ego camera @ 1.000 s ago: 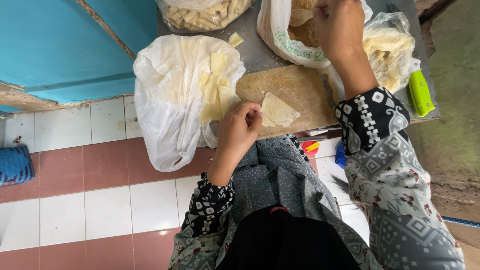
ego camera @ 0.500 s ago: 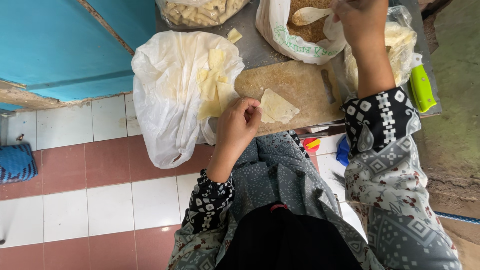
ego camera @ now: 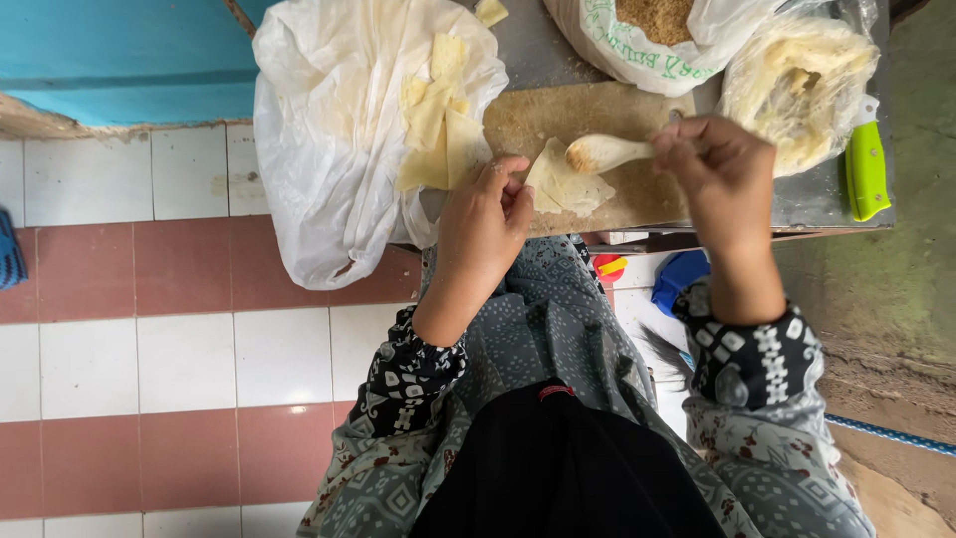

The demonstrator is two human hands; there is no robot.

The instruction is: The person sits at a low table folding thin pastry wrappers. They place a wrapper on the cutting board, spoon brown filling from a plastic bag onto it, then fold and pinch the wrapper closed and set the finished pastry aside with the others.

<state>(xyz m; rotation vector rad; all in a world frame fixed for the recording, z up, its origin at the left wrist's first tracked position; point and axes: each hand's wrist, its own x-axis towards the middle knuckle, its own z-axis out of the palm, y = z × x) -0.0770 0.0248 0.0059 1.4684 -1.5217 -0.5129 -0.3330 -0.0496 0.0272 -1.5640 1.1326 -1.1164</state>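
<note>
My left hand (ego camera: 485, 224) rests its fingertips on the near edge of a pale dough sheet (ego camera: 566, 184) lying on a wooden board (ego camera: 588, 125). My right hand (ego camera: 722, 174) grips a wooden spoon (ego camera: 602, 152) by its handle, and the bowl of the spoon sits over the sheet. Behind the board stands a white sack of brown crumbs (ego camera: 662, 18).
A white plastic bag (ego camera: 344, 130) holding several pale dough sheets lies at the board's left. A clear bag of pale pieces (ego camera: 797, 80) and a green-handled knife (ego camera: 866, 169) sit at the right. Red-and-white floor tiles (ego camera: 149, 349) and a blue wall (ego camera: 119, 50) are on the left.
My right hand came back from the crumb sack toward me with the spoon, which now sits over the dough sheet. My left hand stayed at the sheet's edge.
</note>
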